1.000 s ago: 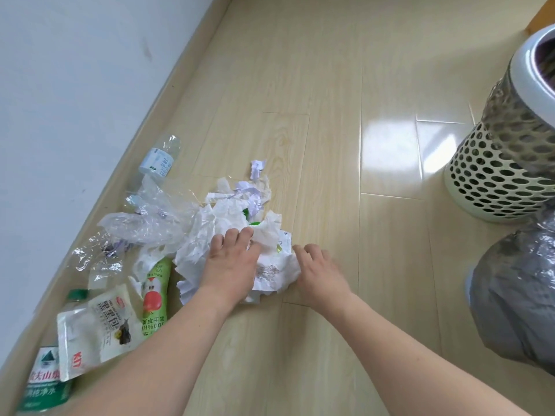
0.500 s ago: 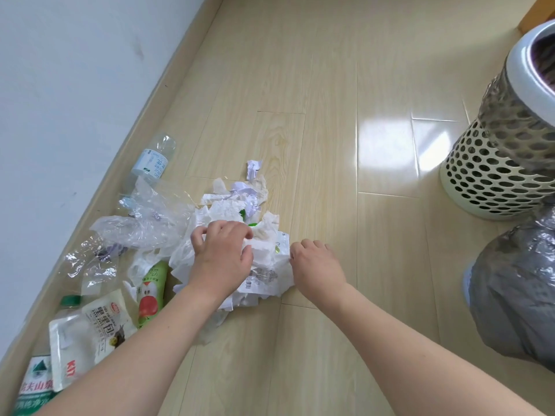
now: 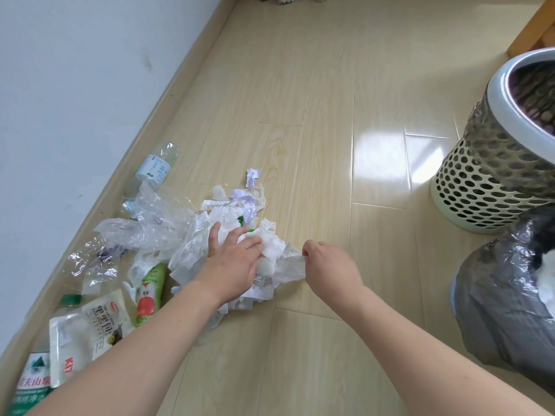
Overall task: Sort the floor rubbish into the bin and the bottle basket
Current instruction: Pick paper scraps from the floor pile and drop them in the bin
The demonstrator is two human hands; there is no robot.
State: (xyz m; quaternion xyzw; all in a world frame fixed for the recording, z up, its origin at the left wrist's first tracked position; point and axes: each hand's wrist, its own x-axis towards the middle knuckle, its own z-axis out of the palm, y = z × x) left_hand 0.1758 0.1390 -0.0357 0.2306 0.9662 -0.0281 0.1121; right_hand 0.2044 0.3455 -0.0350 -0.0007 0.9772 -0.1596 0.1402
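Left hand (image 3: 234, 259): fingers spread and fairly straight, pressing flat on the crumpled white paper heap (image 3: 228, 235); open, gripping nothing.
Right hand (image 3: 327, 262): fingers curled, pinching the right edge of a thin sheet of the same heap where it trails onto the floor (image 3: 330, 145).

Left of the heap: crumpled clear plastic film (image 3: 144, 226); a clear bottle (image 3: 156, 168) lying by the skirting, farther off; a green pouch (image 3: 148, 291) and a white snack packet (image 3: 90, 328) nearer; a green-labelled bottle (image 3: 30, 382) at the near left corner, partly cut off.
Far of the heap: one small paper scrap (image 3: 253, 177), lying apart.
Right: perforated basket (image 3: 486, 187) with a liner, well apart from the heap; grey-bagged bin (image 3: 504, 301) nearer, beside it.

Risks, as judged: the thin sheet may tear under a one-sided pull while the other hand pins the heap. Loose scraps may drop during the lift. Something green shows inside the paper; if it is a bottle part, it could go into the bin unsorted.
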